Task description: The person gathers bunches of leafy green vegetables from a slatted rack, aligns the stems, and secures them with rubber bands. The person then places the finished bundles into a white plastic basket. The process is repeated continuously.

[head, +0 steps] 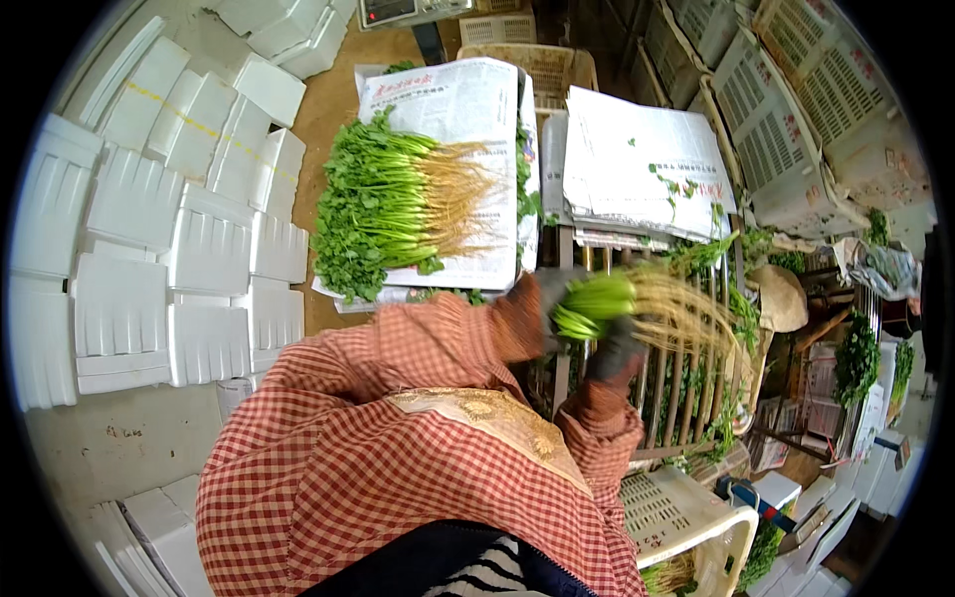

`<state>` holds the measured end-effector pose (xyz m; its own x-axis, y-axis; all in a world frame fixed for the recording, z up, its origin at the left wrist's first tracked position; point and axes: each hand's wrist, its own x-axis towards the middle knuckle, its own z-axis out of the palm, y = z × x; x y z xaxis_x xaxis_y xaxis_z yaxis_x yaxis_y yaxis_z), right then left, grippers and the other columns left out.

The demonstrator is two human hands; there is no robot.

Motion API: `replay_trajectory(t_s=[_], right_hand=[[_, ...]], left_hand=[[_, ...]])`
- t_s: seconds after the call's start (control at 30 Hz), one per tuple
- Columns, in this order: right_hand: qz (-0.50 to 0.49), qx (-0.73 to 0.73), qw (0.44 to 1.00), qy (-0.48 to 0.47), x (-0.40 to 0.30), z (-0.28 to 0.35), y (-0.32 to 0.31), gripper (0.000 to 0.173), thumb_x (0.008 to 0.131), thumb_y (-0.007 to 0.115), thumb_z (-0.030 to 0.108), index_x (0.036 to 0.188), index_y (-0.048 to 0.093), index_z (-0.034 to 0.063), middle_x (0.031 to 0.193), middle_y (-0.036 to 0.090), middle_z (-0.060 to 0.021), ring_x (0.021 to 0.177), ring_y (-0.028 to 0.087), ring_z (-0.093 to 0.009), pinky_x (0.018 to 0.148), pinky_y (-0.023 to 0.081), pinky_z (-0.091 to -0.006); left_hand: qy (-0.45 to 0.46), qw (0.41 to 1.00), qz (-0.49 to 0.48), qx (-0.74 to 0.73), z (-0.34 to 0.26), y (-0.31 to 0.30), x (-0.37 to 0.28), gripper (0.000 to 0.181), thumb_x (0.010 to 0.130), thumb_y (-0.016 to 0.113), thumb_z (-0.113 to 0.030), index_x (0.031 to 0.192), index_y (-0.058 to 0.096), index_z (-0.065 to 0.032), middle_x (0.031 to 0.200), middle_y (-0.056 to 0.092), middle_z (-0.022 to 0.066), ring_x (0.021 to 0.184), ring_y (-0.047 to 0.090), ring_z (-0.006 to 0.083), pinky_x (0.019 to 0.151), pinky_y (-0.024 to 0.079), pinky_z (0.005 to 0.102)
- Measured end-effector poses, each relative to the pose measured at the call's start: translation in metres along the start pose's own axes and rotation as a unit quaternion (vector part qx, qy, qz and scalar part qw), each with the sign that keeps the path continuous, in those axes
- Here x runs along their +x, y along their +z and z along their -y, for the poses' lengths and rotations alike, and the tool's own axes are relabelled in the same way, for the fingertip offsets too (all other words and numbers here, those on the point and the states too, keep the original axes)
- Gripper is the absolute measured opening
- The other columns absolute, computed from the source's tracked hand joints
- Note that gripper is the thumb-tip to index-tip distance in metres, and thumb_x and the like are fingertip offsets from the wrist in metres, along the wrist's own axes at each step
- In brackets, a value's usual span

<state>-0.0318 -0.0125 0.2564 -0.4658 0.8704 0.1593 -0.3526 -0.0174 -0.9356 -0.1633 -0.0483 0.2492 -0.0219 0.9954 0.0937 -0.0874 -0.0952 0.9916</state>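
My left hand, in a dark glove, grips a bundle of green stems, likely coriander, whose long pale roots trail to the right in a blur. Close under the bundle is my right hand, also gloved and blurred; whether it holds anything is unclear. Both are over a slatted metal rack. To the upper left, a row of leafy coriander with roots lies on newspaper sheets, leaves to the left and roots to the right.
A newspaper stack with leaf scraps stands beyond the rack. White foam boxes are piled at the left. Plastic crates line the upper right, and another crate stands below the rack. A scale is at the top.
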Motion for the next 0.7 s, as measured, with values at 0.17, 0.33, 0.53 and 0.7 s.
replay_trajectory(t_s=[0.17, 0.33, 0.53, 0.7], right_hand=[[0.156, -0.298, 0.942, -0.001, 0.005, -0.021, 0.058, 0.021, 0.090, 0.055, 0.013, 0.105, 0.064, 0.0011, 0.085, 0.067, -0.0114, 0.067, 0.062, -0.020, 0.058, 0.048, -0.0333], [-0.212, -0.352, 0.911, 0.006, 0.003, -0.029, -0.021, 0.024, 0.094, 0.047, 0.012, 0.099, 0.065, -0.0024, 0.093, 0.064, -0.0127, 0.083, 0.058, -0.019, 0.075, 0.047, -0.0294], [-0.416, -0.493, 0.764, 0.011, -0.060, 0.057, -0.126, 0.051, 0.093, 0.053, 0.020, 0.135, 0.034, -0.0015, 0.126, 0.048, -0.0186, 0.109, 0.050, -0.025, 0.090, 0.044, -0.0334], [-0.383, -0.671, 0.631, 0.061, -0.143, 0.148, -0.058, 0.068, 0.084, 0.064, 0.015, 0.139, 0.026, 0.0023, 0.127, 0.047, -0.0168, 0.113, 0.049, -0.026, 0.096, 0.040, -0.0362]], left_hand=[[0.023, 0.880, -0.215, 0.422, -0.129, -0.188, 0.004, 0.030, 0.089, 0.049, -0.002, 0.119, 0.055, -0.0016, 0.102, 0.064, 0.0061, 0.085, 0.060, 0.0102, 0.072, 0.051, 0.0246], [0.057, 0.728, -0.107, 0.675, -0.114, -0.351, 0.042, 0.042, 0.077, 0.070, -0.022, 0.113, 0.056, -0.0060, 0.094, 0.065, 0.0156, 0.084, 0.063, 0.0302, 0.073, 0.051, 0.0348], [-0.183, 0.738, 0.030, 0.649, 0.076, -0.410, 0.026, 0.071, 0.075, 0.067, -0.048, 0.131, 0.043, -0.0131, 0.119, 0.052, 0.0240, 0.112, 0.047, 0.0413, 0.097, 0.036, 0.0470], [-0.053, 0.782, 0.025, 0.620, 0.104, -0.520, -0.001, 0.062, 0.079, 0.066, -0.033, 0.129, 0.044, -0.0046, 0.119, 0.053, 0.0230, 0.110, 0.050, 0.0374, 0.097, 0.038, 0.0436]])
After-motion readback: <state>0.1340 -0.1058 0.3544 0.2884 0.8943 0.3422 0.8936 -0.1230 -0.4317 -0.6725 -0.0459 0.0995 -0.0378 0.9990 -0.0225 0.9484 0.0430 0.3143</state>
